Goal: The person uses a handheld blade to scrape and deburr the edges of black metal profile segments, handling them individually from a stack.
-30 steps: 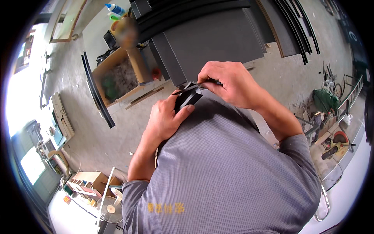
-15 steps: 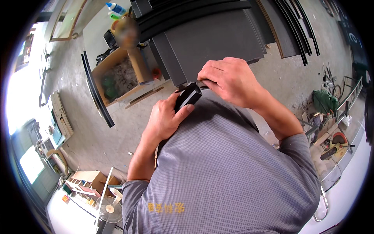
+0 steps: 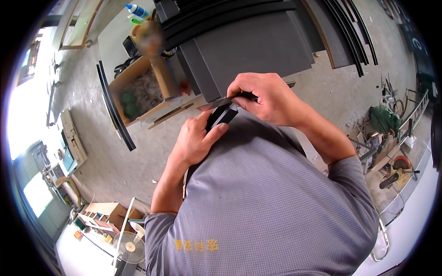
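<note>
Presently, the left hand (image 3: 191,135) grips the black profile (image 3: 224,117), long axis slanting up-right toward the right hand (image 3: 271,99), which clasps a black-handled blade (image 3: 215,104) obliquely at its upper end; contact is unclear.

Glare whitens the opening (image 3: 28,115) at nine o'clock; the shirt (image 3: 262,184) is sharp, darker toward twelve. A patch at eleven is smeared; lines bend near the black rim.

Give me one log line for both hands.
left hand: grips black bar | right hand: holds flat tool at bar's end
</note>
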Motion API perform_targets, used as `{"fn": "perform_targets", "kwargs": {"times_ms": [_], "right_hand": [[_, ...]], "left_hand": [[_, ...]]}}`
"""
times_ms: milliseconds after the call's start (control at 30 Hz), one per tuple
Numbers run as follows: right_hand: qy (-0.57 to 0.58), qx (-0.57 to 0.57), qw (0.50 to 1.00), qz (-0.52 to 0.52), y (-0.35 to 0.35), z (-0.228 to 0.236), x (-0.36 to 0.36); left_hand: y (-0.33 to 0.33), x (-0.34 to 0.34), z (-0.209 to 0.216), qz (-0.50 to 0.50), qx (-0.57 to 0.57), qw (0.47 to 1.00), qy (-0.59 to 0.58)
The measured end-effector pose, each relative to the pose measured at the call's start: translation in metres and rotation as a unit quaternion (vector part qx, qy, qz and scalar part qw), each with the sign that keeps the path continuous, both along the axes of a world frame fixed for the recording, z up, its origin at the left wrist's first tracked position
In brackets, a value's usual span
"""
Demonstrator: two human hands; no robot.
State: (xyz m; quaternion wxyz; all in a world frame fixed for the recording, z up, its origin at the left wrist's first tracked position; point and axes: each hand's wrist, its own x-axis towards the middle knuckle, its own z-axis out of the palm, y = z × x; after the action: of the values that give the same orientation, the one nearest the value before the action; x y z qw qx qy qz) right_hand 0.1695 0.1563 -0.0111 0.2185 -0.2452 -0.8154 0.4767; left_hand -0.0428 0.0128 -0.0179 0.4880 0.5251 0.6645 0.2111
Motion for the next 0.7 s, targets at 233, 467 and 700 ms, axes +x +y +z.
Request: {"fn": "perform_targets", "kwargs": {"times_ms": [233,467,700], "right_hand": [[-0.082,0.023,0.996,0.005,-0.001,0.016,0.011],[-0.103,0.051,0.992,0.046,0.007,0.015,0.014],[-0.038,0.094,0.994,0.037,0.014,0.004,0.008]], "left_hand": [[0.003,0.012,0.016,-0.005,-0.006,0.993,0.116],[0.002,0.014,0.013,-0.014,0.023,0.988,0.15],[0.003,0.011,0.014,-0.027,-0.001,0.988,0.149]]}}
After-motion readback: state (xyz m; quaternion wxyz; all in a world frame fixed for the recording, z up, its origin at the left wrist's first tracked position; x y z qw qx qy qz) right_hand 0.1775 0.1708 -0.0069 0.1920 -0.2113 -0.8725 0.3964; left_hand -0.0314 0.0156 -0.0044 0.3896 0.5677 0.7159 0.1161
